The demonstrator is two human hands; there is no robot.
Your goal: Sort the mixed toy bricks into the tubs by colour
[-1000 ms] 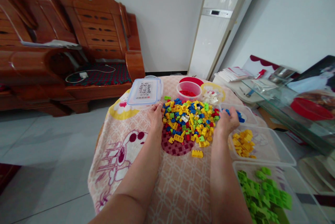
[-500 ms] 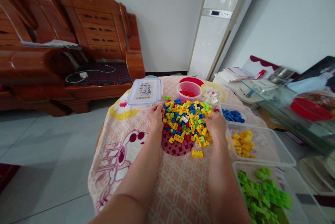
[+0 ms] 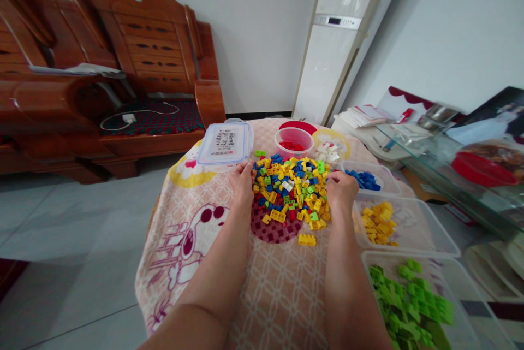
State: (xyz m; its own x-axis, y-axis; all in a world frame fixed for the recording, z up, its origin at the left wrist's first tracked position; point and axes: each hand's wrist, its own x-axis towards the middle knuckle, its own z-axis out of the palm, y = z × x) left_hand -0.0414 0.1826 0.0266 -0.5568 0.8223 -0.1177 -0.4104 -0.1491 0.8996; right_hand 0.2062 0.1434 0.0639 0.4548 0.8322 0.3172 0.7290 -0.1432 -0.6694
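Note:
A heap of mixed toy building bricks (image 3: 286,186), in yellow, blue, green, red and white, lies on the patterned tablecloth (image 3: 282,295). My left hand (image 3: 242,179) is at the heap's left edge, thumb and fingers pinched together; whatever they hold, if anything, is too small to make out. At the right edge of the heap, my right hand (image 3: 342,193) is also closed in a pinch, its fingertips partly hiding what is between them. One yellow brick (image 3: 307,239) lies apart, in front of the heap.
Clear boxes at the right hold blue bricks (image 3: 362,179), yellow bricks (image 3: 379,223) and green bricks (image 3: 409,303). Behind the heap stand a round tub (image 3: 293,135) with red bricks and a pile of white bricks (image 3: 328,152). A lidded box (image 3: 225,143) sits back left.
My right hand has lifted slightly and shifted a little right, away from the heap. My left hand stays at the left edge, nearly still.

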